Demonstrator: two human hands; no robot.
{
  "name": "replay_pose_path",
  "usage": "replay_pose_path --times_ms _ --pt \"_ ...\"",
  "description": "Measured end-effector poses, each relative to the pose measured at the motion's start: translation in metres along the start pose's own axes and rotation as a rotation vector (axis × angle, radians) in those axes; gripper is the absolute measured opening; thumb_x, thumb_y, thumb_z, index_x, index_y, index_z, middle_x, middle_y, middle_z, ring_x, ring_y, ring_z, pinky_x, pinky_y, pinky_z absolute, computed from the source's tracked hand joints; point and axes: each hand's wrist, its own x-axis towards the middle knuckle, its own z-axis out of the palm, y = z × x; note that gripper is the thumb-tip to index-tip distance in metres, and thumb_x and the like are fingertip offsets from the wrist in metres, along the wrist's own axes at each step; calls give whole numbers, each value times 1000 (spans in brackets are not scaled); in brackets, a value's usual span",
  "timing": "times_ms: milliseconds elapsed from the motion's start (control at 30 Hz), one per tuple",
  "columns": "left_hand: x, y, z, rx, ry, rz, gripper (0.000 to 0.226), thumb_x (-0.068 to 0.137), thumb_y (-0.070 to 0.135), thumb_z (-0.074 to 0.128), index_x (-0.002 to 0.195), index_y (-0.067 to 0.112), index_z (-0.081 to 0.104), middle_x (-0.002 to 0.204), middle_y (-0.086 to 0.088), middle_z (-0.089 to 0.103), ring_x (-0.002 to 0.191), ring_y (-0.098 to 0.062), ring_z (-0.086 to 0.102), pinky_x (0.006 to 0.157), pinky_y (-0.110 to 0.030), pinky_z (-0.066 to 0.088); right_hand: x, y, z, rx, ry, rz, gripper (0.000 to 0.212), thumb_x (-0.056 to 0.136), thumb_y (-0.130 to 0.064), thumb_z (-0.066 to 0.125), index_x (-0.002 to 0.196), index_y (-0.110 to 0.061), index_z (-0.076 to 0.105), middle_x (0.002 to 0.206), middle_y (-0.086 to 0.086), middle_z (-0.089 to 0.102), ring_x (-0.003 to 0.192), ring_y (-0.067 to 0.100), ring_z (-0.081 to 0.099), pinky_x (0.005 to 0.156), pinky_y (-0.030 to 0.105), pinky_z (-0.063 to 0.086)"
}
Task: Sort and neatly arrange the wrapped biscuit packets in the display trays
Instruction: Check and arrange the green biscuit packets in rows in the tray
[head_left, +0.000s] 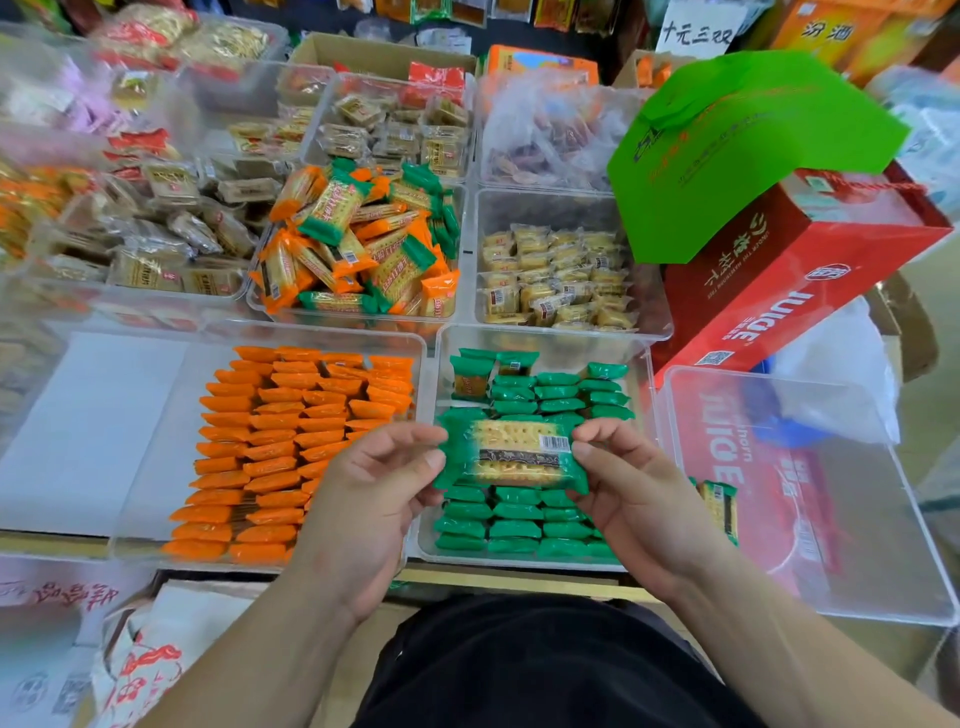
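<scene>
I hold one green-wrapped biscuit packet flat between both hands, above the clear tray of green packets standing in neat rows. My left hand pinches its left end and my right hand pinches its right end. To the left, another clear tray holds orange packets lined up in rows on its right side. Behind them a tray is piled with mixed orange and green packets in disorder.
A clear tray at the right holds one green packet against its left wall. A red juice box and a green bag sit behind it. Further trays of beige biscuits and brown packets fill the back.
</scene>
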Motion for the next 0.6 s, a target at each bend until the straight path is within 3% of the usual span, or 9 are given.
replay_pose_path --times_ms 33,133,200,267,367,433,500,600 --pt "0 0 1 -20 9 -2 28 92 -5 58 90 15 78 103 -12 74 94 -28 65 77 -36 52 -1 -1 2 1 16 0 11 82 -7 69 86 -17 74 95 13 67 84 22 59 72 30 46" --pt "2 -1 -3 -80 -1 -26 33 94 -12 47 98 4 76 109 -20 72 102 -34 66 91 -44 53 0 -4 -1 -20 79 -18 37 92 13 49 91 -7 79 81 3 69 76 16 62 76 30 47" --pt "2 2 -6 33 -31 13 36 92 -13 51 101 9 78 108 -17 73 105 -29 68 94 -43 53 -2 -7 -2 -118 74 -27 39 92 16 50 95 -9 80 84 -1 73 76 14 62 77 29 48" --pt "-1 8 -6 232 -58 102 28 89 -7 64 100 15 79 99 -4 76 99 -16 71 85 -31 57 -2 -10 -2 -224 74 -33 32 90 10 59 90 -12 82 87 6 74 75 15 61 72 28 46" --pt "1 12 -5 347 -22 167 8 88 7 70 84 11 77 74 6 73 73 -1 67 64 -14 51 -1 -11 -4 -370 84 -51 25 91 -8 66 68 -14 77 68 8 64 64 14 51 60 26 38" --pt "9 10 -8 278 -12 101 15 87 16 72 75 7 73 66 2 65 66 -9 59 63 -23 46 1 -10 -2 -365 36 20 34 92 -16 65 58 -16 65 61 4 53 58 13 41 54 23 33" --pt "15 9 -7 90 -41 -15 24 77 26 73 79 2 72 63 -5 55 62 -17 44 61 -29 36 4 -8 0 -274 -6 129 38 92 -17 63 56 -15 51 55 2 41 52 12 31 49 23 25" --pt "18 9 -3 -29 -68 -100 26 71 27 70 81 4 73 63 -3 52 57 -12 37 58 -30 30 8 -6 2 -177 4 225 38 87 -19 65 56 -17 42 48 2 29 46 13 21 45 24 18"
